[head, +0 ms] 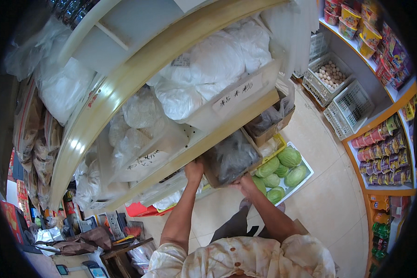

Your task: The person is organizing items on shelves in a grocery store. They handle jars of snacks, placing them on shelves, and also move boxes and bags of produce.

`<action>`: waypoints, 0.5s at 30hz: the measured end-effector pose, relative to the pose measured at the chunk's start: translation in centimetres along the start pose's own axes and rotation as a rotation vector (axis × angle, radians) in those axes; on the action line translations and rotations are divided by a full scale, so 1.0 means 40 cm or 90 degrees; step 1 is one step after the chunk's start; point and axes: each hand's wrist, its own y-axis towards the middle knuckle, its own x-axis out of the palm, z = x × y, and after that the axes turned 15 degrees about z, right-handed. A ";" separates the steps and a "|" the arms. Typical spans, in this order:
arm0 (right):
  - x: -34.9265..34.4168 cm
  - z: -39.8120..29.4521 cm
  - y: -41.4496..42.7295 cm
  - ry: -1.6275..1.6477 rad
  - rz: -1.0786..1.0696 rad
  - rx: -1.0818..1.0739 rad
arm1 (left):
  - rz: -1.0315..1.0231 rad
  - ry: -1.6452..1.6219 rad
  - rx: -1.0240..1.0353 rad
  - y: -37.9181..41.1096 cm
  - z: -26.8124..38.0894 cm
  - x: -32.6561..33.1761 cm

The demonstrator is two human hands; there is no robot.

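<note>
An open cardboard box (232,158) with dark goods in clear plastic bags juts out from under a cream shelf edge. My left hand (194,171) is at the box's left side, its fingers partly hidden behind the box and the shelf edge. My right hand (244,183) holds the lower front corner of the same box. On the shelf above, a translucent bin (229,100) with a handwritten label holds white bagged goods (208,59). Another labelled bin (149,160) with bagged pale goods stands to its left. A second cardboard box (272,121) sits just right of the held one.
On the floor, a white tray (307,175) of green cabbages (289,157) lies near my feet. Plastic crates, one with eggs (330,74), stand by the right shelves with cup noodles (349,17). A wooden stool (121,253) and a cluttered counter are at lower left.
</note>
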 end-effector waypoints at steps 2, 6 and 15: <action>0.037 -0.029 0.029 0.015 0.001 0.021 | 0.044 -0.079 0.054 0.002 -0.007 0.013; 0.131 -0.048 0.073 0.105 0.083 0.019 | -0.105 -0.059 -0.093 -0.043 0.055 -0.078; 0.180 -0.083 0.193 0.056 0.006 0.052 | -0.347 -0.129 -0.164 -0.339 -0.100 -0.100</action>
